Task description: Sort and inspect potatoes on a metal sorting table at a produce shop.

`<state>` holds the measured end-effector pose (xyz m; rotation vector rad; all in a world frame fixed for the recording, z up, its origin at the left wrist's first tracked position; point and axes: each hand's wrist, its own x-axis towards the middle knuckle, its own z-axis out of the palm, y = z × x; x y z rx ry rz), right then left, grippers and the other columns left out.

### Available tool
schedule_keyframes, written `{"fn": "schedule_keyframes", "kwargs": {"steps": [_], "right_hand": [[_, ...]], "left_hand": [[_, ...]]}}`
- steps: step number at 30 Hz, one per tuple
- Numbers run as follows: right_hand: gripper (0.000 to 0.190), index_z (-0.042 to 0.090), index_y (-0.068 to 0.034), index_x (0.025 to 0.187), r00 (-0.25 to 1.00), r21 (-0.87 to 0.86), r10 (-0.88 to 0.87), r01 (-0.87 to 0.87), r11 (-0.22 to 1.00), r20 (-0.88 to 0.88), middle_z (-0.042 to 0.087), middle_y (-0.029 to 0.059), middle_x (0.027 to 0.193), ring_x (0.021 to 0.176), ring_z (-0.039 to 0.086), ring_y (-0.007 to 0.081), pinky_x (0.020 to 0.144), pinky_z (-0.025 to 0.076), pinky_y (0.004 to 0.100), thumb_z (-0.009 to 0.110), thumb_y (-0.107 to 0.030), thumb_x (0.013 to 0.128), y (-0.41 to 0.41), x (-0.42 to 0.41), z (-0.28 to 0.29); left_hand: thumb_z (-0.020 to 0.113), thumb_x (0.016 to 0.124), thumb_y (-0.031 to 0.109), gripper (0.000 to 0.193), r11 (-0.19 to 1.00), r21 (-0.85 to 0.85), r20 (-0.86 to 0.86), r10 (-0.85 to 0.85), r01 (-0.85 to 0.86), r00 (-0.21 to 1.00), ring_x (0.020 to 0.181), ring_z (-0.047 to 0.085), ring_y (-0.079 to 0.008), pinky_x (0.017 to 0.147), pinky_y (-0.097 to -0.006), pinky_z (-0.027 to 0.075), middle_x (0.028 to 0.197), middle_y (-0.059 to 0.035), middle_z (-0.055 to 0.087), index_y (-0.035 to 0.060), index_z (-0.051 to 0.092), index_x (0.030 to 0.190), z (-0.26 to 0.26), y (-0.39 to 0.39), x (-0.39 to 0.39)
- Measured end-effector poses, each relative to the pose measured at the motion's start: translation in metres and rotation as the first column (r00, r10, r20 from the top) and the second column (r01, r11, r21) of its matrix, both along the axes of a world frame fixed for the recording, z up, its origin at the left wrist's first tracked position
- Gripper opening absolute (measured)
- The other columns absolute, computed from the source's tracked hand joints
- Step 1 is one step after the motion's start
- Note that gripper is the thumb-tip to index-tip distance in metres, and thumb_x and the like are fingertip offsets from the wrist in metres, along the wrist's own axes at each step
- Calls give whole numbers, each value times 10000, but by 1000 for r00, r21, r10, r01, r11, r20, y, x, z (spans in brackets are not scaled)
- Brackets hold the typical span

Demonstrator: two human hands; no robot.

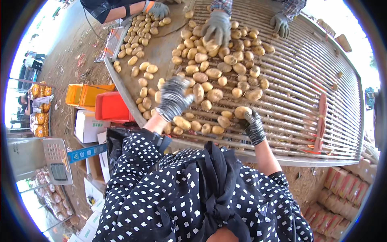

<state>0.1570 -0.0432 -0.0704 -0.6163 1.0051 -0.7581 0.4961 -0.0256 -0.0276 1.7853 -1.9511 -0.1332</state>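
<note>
My right hand [254,125], in a dark striped glove, grips a potato [242,112] near the front of the slatted sorting table [296,90]. Further left, my left hand [173,98] wears a similar glove and is motion-blurred. It hovers over or touches potatoes where the slats meet a flat board [164,45]; its thumb stands apart from the fingers and nothing shows in its grasp. Many loose potatoes [213,73] lie between and beyond my hands. More potatoes [139,30] are gathered along the board's far left edge.
Across the table, another person's grey-gloved hands [217,28] [281,25] reach in, one on potatoes. Another gloved hand [158,10] rests at the far left pile. Left of the table are a red crate [112,106], a yellow crate [90,93] and a scale [57,160]. Sacks [344,187] are stacked right.
</note>
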Motion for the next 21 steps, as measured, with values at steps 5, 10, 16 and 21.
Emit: {"fn": "schedule_keyframes", "kwargs": {"steps": [5,10,16,21], "right_hand": [[476,569,-75,1176,999,-23,-40,39,999,-9,661,60,1014,846,674,188,698,588,318,765,-292,801,4,2,3],[452,570,-68,1167,997,10,-19,19,1000,71,678,83,965,764,689,204,621,593,320,750,-286,814,4,0,8],[420,556,-54,1177,996,56,-18,13,998,92,672,108,994,795,696,236,661,608,351,726,-237,838,2,-3,1],[455,537,-51,1200,996,51,-39,34,998,83,661,117,1017,811,694,253,700,607,355,733,-232,831,4,-3,2]], "left_hand": [[631,789,434,469,956,191,293,-270,221,917,1301,381,-308,1106,-529,222,1349,-101,469,220,599,1205,-6,-8,-47],[638,775,191,318,986,133,403,-144,98,904,1071,523,-273,1020,-488,333,1053,-51,590,203,632,1093,-33,13,47],[602,771,167,484,894,32,354,409,-448,841,1181,471,-341,1020,-527,318,1204,-130,563,171,543,1251,-27,-5,83],[610,780,85,315,991,88,59,-103,98,993,1085,574,-343,960,-434,448,1180,-181,604,47,614,1092,-3,-82,24]]}}
